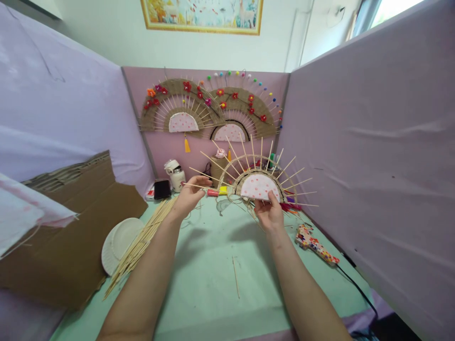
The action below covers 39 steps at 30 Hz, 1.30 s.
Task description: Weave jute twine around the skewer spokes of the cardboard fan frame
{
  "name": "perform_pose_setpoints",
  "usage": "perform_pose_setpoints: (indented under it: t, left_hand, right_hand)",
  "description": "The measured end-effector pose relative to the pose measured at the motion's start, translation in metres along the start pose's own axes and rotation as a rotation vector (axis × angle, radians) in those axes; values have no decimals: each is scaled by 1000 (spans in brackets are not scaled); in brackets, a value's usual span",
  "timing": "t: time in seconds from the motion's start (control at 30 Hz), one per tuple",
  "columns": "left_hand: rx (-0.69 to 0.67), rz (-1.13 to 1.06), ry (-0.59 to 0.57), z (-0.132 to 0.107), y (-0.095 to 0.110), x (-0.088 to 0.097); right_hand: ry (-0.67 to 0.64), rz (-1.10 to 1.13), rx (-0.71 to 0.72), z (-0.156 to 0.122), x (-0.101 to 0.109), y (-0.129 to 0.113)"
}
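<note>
A half-round fan frame [257, 186] is held up over the table, with thin wooden sticks spreading from a white, pink-spotted half-disc edged in brown cord. An arc of twine runs across the sticks. My right hand [269, 213] grips the base of the fan, thumb on the spotted face and fingers behind. At the fan's left end, my left hand [194, 192] has its fingers stretched out and the thumb apart, beside the lowest left stick. Whether it touches that stick or a strand of twine is too fine to make out. Loose twine [234, 199] hangs below the fan.
Left lie a bundle of sticks [145, 237], white paper plates [115, 244] and cardboard [81, 208]. A floral glue gun [316, 244] with a cord rests right. One stick [236, 277] lies in front. Behind stand a white bottle [176, 175] and two finished fans [181, 90].
</note>
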<state>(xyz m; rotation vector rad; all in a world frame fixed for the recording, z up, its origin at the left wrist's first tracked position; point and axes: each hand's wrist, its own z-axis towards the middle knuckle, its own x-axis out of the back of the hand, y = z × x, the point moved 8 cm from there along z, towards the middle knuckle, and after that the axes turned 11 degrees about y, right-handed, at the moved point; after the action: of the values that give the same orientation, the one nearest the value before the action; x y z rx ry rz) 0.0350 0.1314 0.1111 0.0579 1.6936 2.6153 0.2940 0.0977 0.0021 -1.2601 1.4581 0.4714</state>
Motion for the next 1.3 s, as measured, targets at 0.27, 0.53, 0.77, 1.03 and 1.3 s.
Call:
perform_pose_setpoints:
  t: [0.27,0.53,0.77,1.03,1.3]
  left_hand:
    - [135,-69,-41,3,-3,21]
    - [161,-130,16,7,-1,50]
    - [215,-168,-11,4,-1,42]
    - [384,-404,35,6,-9,63]
    - [255,-401,20,8,3,69]
  right_hand:
    - [-56,-14,15,6,0,-3]
    - [-44,-44,-47,0,-1,4]
    - [-65,-45,-85,-3,-4,7]
    - [-66,-108,-108,-4,-4,3]
    - [-18,-120,-57,-6,-3,-3]
